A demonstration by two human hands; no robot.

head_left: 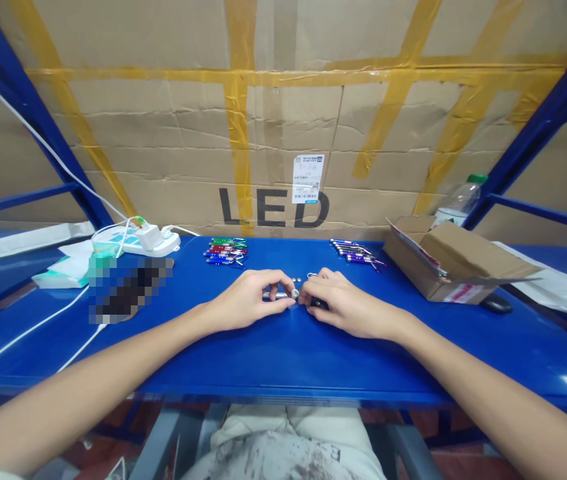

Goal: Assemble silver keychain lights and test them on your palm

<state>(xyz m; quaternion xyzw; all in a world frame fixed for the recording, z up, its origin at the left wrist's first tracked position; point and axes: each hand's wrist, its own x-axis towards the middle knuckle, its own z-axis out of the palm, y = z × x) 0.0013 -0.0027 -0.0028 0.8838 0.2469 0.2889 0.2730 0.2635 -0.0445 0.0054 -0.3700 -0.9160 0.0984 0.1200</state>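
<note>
At the middle of the blue table [283,353], my left hand [250,298] is closed around a small silver keychain flashlight [279,294] lying sideways. My right hand [336,299] meets it from the right, fingers pinched at the flashlight's open end, where a small round part [294,293] shows. Part of a dark piece [319,305] sits under the right fingers. Two or three tiny button cells [299,277] lie on the table just behind the hands.
A pile of coloured keychain flashlights [226,252] lies back left, a row of purple ones [356,252] back right. An open cardboard box [450,263], a plastic bottle [458,200], a power strip [136,240] with white cables and a cardboard wall stand behind.
</note>
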